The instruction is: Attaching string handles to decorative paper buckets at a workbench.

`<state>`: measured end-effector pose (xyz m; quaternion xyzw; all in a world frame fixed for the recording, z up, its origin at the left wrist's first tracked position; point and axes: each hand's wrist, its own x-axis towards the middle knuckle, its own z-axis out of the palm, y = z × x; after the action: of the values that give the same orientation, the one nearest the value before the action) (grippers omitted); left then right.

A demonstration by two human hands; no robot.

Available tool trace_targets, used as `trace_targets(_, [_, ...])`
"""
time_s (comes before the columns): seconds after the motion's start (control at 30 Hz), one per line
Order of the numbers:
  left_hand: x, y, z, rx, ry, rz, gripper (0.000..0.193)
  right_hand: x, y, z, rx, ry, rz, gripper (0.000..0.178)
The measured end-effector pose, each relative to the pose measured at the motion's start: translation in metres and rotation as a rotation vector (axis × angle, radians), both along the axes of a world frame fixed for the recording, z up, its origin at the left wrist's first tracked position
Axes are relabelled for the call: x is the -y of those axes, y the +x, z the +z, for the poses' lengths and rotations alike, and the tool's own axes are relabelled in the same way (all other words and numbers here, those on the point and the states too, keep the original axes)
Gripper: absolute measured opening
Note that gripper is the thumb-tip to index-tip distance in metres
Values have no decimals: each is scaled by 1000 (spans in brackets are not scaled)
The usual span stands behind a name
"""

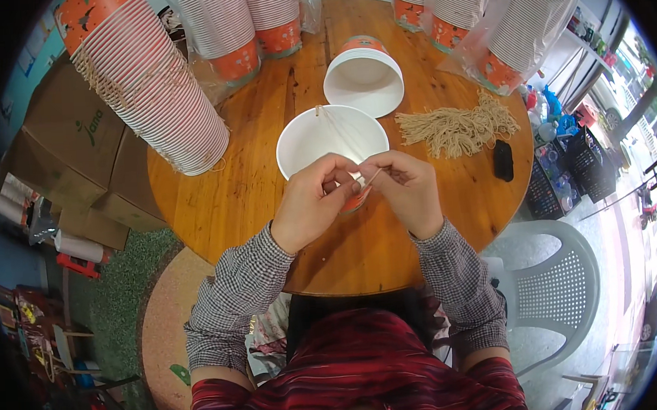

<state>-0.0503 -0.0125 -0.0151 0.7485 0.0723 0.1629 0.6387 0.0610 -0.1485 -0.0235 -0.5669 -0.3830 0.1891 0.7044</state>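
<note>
your left hand (310, 202) and right hand (411, 189) pinch string (373, 178) at the near bowl (302, 148), apparently tying; drawing it snug seems next.

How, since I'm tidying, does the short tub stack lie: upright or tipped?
Tipped: the short tub stack shows its mouth nearer, orange outside beyond.

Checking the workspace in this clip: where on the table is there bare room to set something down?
Bare table: between the leaning cup stack and left hand; between the right hand, string bundle and black object; and between the sleeves. Crowded: the middle, with both hands by the nearer white bowl, and back left and right, with bagged stacks.
</note>
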Motion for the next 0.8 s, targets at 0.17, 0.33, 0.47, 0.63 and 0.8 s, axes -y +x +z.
trace_targets(0.17, [9, -2, 2, 54, 138, 26, 9, 5, 8, 2, 41, -47, -38, 7])
trace_targets(0.33, [7, -1, -3, 112, 280, 23, 9, 6, 8, 9, 175, -183, -46, 12])
trace_targets(0.47, [7, -2, -2, 93, 163, -18, 10, 11, 30, 9, 122, -194, 43, 15])
trace_targets(0.63, [5, -3, 1, 61, 119, -31, 13, 34, 28, 4, -23, -99, -52, 12])
trace_targets(0.8, [6, -4, 6, 32, 56, -48, 14, 38, 6, -11, -130, -5, 80, 16])
